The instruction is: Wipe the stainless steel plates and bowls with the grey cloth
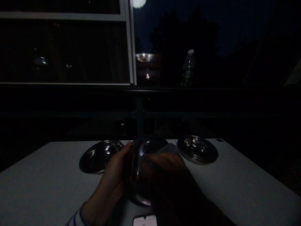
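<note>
1 bowl (pixel 138 157) in L hand (pixel 114 171)

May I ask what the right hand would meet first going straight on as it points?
Probably the metal bowl held by the left hand; blur hides whether the right hand already touches it.

One head-worn view is directed forward and down at close range over a flat white counter (pixel 42 188) toward a white-framed glass window (pixel 66 51).

Pale table (pixel 35 185) before dark window (pixel 66 51)
</note>
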`<move>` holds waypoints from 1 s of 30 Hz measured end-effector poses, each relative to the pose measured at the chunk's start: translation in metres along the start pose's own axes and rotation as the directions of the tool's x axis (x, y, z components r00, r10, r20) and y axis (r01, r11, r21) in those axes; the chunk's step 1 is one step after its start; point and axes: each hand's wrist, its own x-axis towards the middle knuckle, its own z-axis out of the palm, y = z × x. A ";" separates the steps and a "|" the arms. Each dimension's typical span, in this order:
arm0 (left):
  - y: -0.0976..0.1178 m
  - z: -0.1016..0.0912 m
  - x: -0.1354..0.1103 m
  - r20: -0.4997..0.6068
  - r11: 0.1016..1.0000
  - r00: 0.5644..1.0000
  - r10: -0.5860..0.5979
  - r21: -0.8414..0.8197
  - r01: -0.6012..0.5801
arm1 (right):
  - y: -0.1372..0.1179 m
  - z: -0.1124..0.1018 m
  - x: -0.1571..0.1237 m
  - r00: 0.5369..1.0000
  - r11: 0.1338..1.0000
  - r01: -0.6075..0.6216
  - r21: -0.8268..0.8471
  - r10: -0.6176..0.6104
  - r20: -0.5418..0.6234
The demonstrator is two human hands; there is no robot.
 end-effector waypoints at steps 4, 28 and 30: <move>0.000 0.000 -0.002 -0.016 1.000 1.000 0.027 -0.001 -0.027 | -0.001 0.001 0.000 0.997 1.000 0.002 0.022 -0.001 -0.081; 0.019 -0.003 -0.002 -0.081 0.927 0.970 0.229 -0.287 -0.243 | -0.011 0.001 -0.001 0.985 0.996 0.051 -0.079 -0.063 -0.160; 0.016 -0.004 0.000 -0.075 0.912 0.968 0.241 -0.324 -0.252 | -0.009 0.001 -0.003 0.986 0.995 0.050 -0.089 -0.063 -0.155</move>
